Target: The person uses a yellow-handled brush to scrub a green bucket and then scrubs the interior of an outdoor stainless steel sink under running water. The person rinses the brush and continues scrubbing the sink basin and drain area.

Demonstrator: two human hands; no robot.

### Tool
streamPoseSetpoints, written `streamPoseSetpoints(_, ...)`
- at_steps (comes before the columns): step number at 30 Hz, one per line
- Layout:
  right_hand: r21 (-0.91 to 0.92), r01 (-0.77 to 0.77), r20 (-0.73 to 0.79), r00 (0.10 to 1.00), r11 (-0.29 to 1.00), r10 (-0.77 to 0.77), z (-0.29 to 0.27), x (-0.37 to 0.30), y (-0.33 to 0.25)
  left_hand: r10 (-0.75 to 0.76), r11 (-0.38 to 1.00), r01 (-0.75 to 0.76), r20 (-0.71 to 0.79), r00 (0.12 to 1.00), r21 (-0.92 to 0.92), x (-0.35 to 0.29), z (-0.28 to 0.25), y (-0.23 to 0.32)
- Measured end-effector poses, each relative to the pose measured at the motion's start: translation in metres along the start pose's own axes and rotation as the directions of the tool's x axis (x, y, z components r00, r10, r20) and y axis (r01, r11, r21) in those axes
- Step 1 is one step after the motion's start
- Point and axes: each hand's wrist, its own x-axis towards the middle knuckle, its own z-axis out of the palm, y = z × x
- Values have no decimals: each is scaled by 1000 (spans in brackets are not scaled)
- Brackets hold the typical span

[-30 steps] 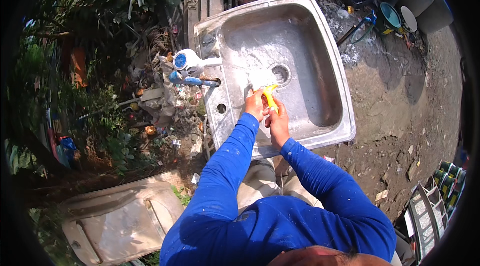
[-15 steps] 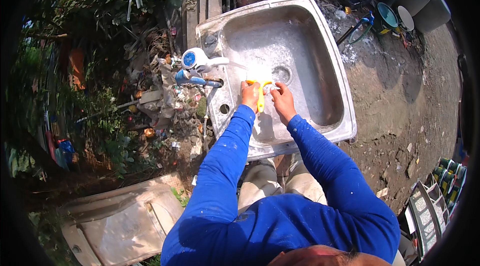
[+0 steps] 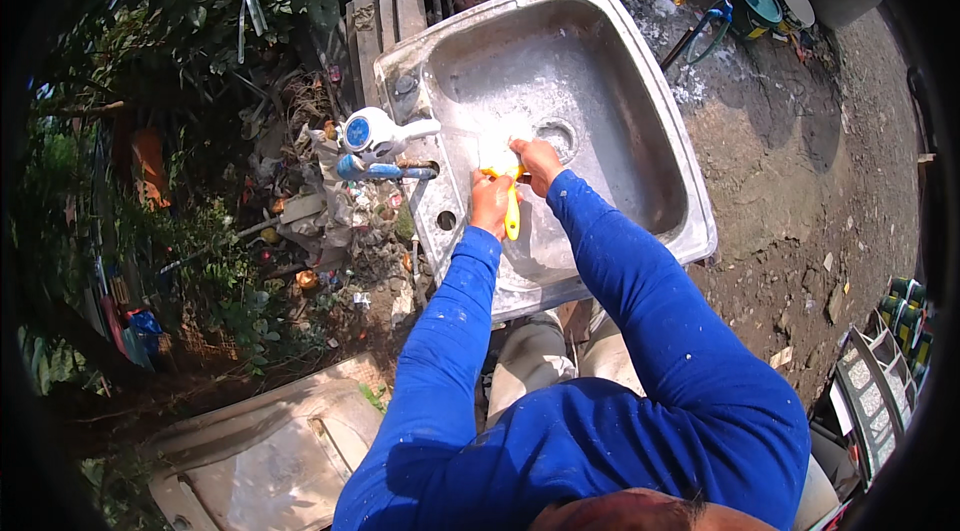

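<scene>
My left hand (image 3: 490, 205) is closed round a yellow tool (image 3: 513, 216) with a narrow handle and a wider, forked head. The handle points down toward me, over the near left part of a metal sink basin (image 3: 625, 136). My right hand (image 3: 541, 167) reaches across from the right, its bent fingers pressed against the tool's head. Bright glare and the fingers hide the head's far edge, so its exact kind is unclear. Left of my hands, a white tap (image 3: 372, 133) with a blue-centred knob points its spout into the sink; any water is hard to make out.
A blue pipe (image 3: 385, 170) joins the tap to the sink's left ledge. Rubble and leafy plants (image 3: 260, 51) lie left. An old pale basin (image 3: 280, 461) sits lower left. Buckets (image 3: 757, 3) stand far right, and a grey slatted plastic piece (image 3: 872, 401) at lower right.
My right hand has moved left and slightly away from me, from beside the yellow tool onto its head. My left hand and the tool have shifted a little left and nearer me.
</scene>
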Motion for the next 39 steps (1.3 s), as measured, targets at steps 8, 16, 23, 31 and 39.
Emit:
streamPoseSetpoints(8,445,-59,-127,983,894,129,7,-7,1,46,999,-45,32,998,-26,-9,-3,0)
streamPoseSetpoints(16,237,-24,3,1000,971,24,9,-29,11,71,989,-71,-2,997,-127,-10,-6,-4)
streamPoseSetpoints(23,186,-104,3,994,977,105,11,-26,0,80,988,-79,2,997,-136,-16,-14,-11)
streamPoseSetpoints(31,522,-123,228,974,844,1,-1,-23,3,50,982,-47,17,999,-181,-17,-18,-15)
streamPoseSetpoints(39,491,-238,537,840,838,-76,-18,-35,-4,157,967,-161,-38,987,-196,-22,-16,-7)
